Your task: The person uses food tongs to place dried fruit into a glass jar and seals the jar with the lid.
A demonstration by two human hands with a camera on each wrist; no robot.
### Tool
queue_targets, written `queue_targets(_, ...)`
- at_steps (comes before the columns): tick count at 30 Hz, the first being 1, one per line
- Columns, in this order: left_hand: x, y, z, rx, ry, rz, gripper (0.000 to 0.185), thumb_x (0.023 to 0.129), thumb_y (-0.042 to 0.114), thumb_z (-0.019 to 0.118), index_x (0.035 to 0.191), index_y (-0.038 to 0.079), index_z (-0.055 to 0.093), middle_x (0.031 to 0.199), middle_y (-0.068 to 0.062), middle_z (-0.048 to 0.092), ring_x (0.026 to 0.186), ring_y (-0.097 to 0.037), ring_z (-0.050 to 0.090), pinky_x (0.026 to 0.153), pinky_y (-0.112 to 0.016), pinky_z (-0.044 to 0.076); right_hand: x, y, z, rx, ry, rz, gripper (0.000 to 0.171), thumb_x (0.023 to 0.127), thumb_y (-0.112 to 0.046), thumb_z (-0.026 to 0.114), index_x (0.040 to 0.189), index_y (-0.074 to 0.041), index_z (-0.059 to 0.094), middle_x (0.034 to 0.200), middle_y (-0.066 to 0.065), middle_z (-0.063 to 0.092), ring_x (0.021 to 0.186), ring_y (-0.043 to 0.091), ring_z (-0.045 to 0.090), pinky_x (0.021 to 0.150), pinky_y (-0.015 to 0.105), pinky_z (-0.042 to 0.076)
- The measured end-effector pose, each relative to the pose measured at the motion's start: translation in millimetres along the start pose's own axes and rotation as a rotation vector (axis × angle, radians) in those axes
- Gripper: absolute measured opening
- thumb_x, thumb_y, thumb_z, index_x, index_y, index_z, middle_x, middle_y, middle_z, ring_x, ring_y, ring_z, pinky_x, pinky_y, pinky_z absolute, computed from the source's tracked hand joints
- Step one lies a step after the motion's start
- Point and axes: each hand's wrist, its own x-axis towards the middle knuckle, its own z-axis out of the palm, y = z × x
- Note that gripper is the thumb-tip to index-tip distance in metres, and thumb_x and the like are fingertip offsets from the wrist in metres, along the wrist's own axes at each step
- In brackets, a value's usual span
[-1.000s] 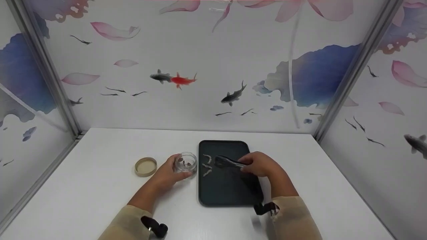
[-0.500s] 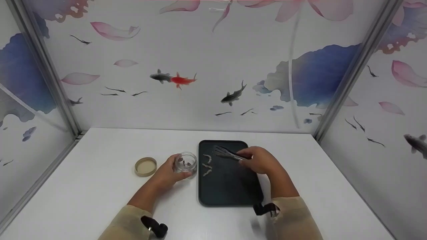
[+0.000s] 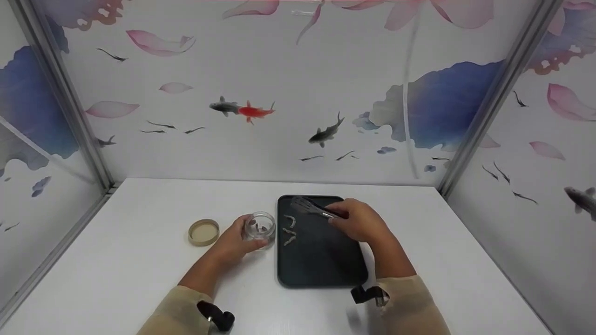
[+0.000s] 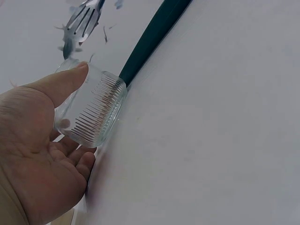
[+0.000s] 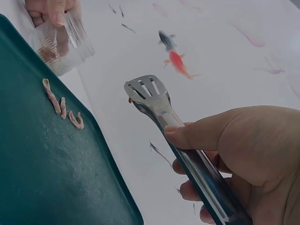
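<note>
My left hand [image 3: 235, 243] grips a small clear glass jar [image 4: 96, 110], thumb on one side, with a few small brownish bits inside. The jar stands against the left edge of a dark green tray [image 3: 321, 265]. Three thin, twisted, pale-brown dried pieces [image 5: 56, 101] lie in a row along that side of the tray. Over the tray's far part, my right hand [image 3: 361, 221] holds metal tongs [image 5: 187, 154] with slotted ends, thumb on top and fingers curled underneath. The tongs' tips are close together, and a tiny reddish-brown speck [image 5: 130, 101] shows between them.
A round tan lid [image 3: 203, 232] lies on the white table [image 3: 139, 279] left of the jar. Behind the table rises a white wall panel [image 3: 260, 153] printed with fish and petals. Similar panels stand at both sides.
My right hand has moved the tongs up and away toward the tray's far edge, and they have turned. The left hand, jar and dried pieces stay where they were.
</note>
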Motion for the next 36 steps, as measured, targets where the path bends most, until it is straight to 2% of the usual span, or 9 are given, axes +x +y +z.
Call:
queue_targets(6,1.4,-0.8,0.0,0.016,0.006,0.013,0.102,0.088,0.048,0.088,0.167,0.015,0.033,0.173,-0.015,0.038,0.164,-0.038,0.03,0.133,-0.056,0.028,-0.7,-10.0,5.4,-0.039,0.022,-0.022,0.039,0.102,-0.028,0.075,0.141,-0.03,0.072,0.128,0.002,0.071,0.109,0.02,0.066,0.099,0.05,0.056)
queue_targets(16,1.5,0.5,0.7,0.017,0.01,0.04,0.1,0.088,0.046,0.088,0.166,0.012,0.035,0.171,-0.017,0.041,0.163,-0.039,0.031,0.133,-0.056,0.027,-3.9,-32.5,18.8,-0.061,0.067,-0.066,0.041,0.103,-0.033,0.074,0.144,-0.033,0.07,0.104,-0.004,0.064,0.085,0.015,0.055,0.076,0.037,0.047)
queue_targets(36,0.6,-0.8,0.9,-0.009,0.019,0.049,0.099,0.088,0.044,0.089,0.165,0.013,0.036,0.169,-0.015,0.044,0.162,-0.036,0.035,0.133,-0.055,0.028,-7.3,-61.2,47.7,-0.042,0.055,-0.105,0.039,0.103,-0.034,0.074,0.142,-0.036,0.07,0.097,-0.007,0.059,0.08,0.013,0.055,0.071,0.033,0.048)
